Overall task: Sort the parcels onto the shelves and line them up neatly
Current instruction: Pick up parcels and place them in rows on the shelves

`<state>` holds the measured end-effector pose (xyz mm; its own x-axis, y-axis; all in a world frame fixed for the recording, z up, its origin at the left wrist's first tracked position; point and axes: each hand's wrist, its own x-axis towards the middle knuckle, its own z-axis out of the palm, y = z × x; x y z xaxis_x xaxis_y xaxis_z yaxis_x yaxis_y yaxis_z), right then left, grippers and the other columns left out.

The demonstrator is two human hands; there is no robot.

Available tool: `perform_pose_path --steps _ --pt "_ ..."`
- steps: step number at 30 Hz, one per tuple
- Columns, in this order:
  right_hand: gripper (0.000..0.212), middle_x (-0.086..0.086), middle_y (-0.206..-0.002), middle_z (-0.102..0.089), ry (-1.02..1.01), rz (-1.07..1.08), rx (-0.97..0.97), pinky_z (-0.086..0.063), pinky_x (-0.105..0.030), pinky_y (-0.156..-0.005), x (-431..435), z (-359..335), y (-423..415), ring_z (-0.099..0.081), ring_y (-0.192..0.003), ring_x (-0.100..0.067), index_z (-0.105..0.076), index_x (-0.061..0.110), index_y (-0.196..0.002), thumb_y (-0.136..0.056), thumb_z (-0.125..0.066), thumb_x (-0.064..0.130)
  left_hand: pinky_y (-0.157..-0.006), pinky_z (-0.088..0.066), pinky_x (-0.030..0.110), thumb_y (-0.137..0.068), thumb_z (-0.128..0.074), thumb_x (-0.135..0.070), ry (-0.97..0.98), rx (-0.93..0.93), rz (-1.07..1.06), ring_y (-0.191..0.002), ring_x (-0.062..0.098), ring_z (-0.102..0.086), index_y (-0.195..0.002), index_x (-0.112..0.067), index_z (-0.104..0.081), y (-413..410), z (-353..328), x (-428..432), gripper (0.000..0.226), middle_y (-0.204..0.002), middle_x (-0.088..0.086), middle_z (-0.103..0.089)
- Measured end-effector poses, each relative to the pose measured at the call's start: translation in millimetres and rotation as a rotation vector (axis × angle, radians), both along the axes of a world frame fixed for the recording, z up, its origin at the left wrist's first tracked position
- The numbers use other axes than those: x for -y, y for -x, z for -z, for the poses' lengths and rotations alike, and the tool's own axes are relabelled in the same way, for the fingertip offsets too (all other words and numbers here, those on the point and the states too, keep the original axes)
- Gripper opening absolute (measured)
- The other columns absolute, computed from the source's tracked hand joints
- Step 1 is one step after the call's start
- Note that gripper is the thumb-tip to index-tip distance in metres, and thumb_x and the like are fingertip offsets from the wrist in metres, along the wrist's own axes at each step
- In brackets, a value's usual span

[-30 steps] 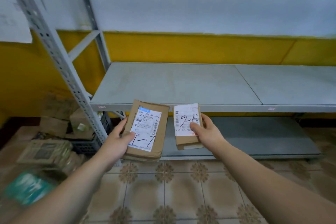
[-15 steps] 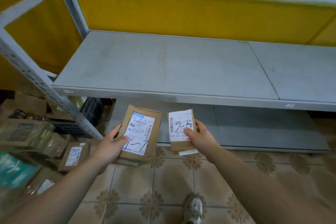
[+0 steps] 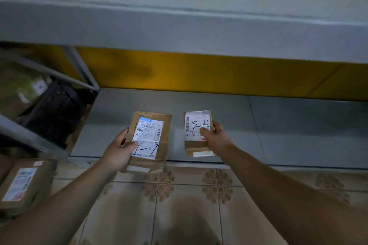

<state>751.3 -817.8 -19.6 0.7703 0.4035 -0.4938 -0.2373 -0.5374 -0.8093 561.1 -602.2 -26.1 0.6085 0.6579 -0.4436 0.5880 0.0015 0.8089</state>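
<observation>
At centre frame, the left hand (image 3: 117,151) grips the larger cardboard parcel (image 3: 149,131), thumb laid over the label's lower corner beside the marker figures "1-7". Its fingers (image 3: 123,133) are curled round the parcel's left edge. Just right of it, the right hand (image 3: 217,139) pinches the smaller parcel (image 3: 196,147), with the thumb on the label covering part of a mark that begins "2-".

Both parcels are held flat and label-up over the front of the bottom shelf (image 3: 288,129), under the upper shelf (image 3: 179,26) that fills the top of the frame. Whether either touches the shelf cannot be told.

The step looks like setting them down. To do it well:

- Read each mark before letting go, since the leading figures differ and may name different shelves.
- Set one parcel down at a time, starting at the left end of the bottom shelf.
- Push it clear of the front lip. The larger cardboard parcel now overhangs the lip toward the tiled floor (image 3: 189,215).
- Square the near edges to the lip and keep the labels up.

Another parcel (image 3: 22,185) lies on the floor at lower left.
</observation>
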Motion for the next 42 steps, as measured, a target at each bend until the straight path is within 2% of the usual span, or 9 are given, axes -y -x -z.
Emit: perform_pose_path --steps 5,10,13,16,20,24,33,37,42 --pt "0.039 0.001 -0.109 -0.065 0.002 0.036 0.062 -0.046 -0.02 -0.059 -20 139 -26 -0.063 -0.078 -0.006 -0.045 0.026 -0.132 -0.096 -0.058 0.03 -0.08 -0.05 0.031 -0.095 -0.055 -0.013 -0.013 0.073 -0.013 -0.096 0.015 -0.066 -0.134 -0.027 -0.05 -31 130 -18 0.042 -0.114 -0.004 -0.068" --pt "0.04 -0.005 -0.117 -0.065 0.009 0.093 0.124 -0.049 -0.03 -0.077 -27 194 -44 -0.064 -0.091 -0.021 -0.045 0.022 -0.133 -0.096 -0.055 0.034 -0.095 -0.049 0.038 -0.094 -0.056 -0.014 -0.057 0.151 -0.005 -0.097 0.018 -0.067 -0.133 -0.031 -0.047 -54 180 -29 0.044 -0.114 -0.003 -0.068" --pt "0.03 -0.006 -0.123 -0.063 -0.001 0.121 0.16 -0.045 -0.028 -0.068 -33 217 -59 -0.062 -0.088 -0.019 -0.049 0.023 -0.125 -0.098 -0.05 0.037 -0.095 -0.049 0.038 -0.095 -0.056 -0.018 -0.105 0.121 -0.003 -0.098 0.02 -0.066 -0.14 -0.026 -0.044 -70 210 -36 0.047 -0.116 0.0 -0.068" --pt "0.059 -0.007 -0.143 -0.046 0.044 0.048 0.328 -0.042 -0.028 -0.086 -29 222 -62 -0.052 -0.119 -0.026 -0.033 0.024 -0.147 -0.096 -0.051 0.045 -0.091 -0.048 0.036 -0.093 -0.056 -0.019 -0.301 0.105 0.064 -0.1 0.021 -0.064 -0.133 -0.027 -0.049 -80 215 -35 0.041 -0.121 0.001 -0.066" --pt "0.079 0.001 -0.162 -0.014 0.251 -0.383 0.762 -0.021 -0.041 -0.118 -14 214 -51 -0.015 -0.146 -0.02 -0.018 0.035 -0.154 -0.089 -0.053 0.062 -0.113 -0.024 0.051 -0.089 -0.055 -0.049 -0.734 -0.147 0.327 -0.144 0.024 -0.019 -0.149 -0.032 -0.029 -99 203 -22 0.067 -0.158 0.002 -0.023" --pt "0.07 0.003 -0.166 -0.001 0.486 -0.684 0.928 -0.005 -0.039 -0.121 -5 219 -63 0.006 -0.151 -0.018 -0.015 0.037 -0.155 -0.095 -0.037 0.065 -0.111 -0.008 0.063 -0.082 -0.032 -0.079 -0.797 -0.398 0.558 -0.147 0.023 0.015 -0.151 -0.044 -0.01 -126 199 -5 0.08 -0.162 -0.011 0.005" --pt "0.06 -0.004 -0.164 -0.007 0.606 -0.293 0.802 -0.015 -0.049 -0.118 27 219 -134 0.0 -0.15 -0.028 -0.013 0.031 -0.155 -0.099 -0.029 0.043 -0.111 -0.01 0.062 -0.08 -0.026 -0.082 -0.844 -0.404 0.619 -0.146 0.025 0.018 -0.15 -0.046 -0.008 -182 207 24 0.081 -0.162 -0.011 0.006" --pt "0.058 -0.005 -0.154 -0.028 0.633 -0.182 0.867 -0.027 -0.049 -0.109 31 217 -161 -0.02 -0.141 -0.031 -0.031 0.031 -0.146 -0.096 -0.029 0.062 -0.11 -0.013 0.061 -0.081 -0.025 -0.082 -0.858 -0.4 0.621 -0.146 0.026 0.018 -0.15 -0.046 -0.006 -209 206 35 0.08 -0.162 -0.012 0.007" --pt "0.059 -0.007 -0.166 -0.001 0.666 -0.167 0.824 -0.005 -0.051 -0.119 25 230 -192 0.006 -0.151 -0.032 -0.012 0.033 -0.155 -0.099 -0.026 0.046 -0.108 -0.02 0.059 -0.078 -0.02 -0.084 -0.902 -0.412 0.604 -0.146 0.021 0.017 -0.15 -0.047 -0.004 -222 211 38 0.081 -0.161 -0.015 0.006"
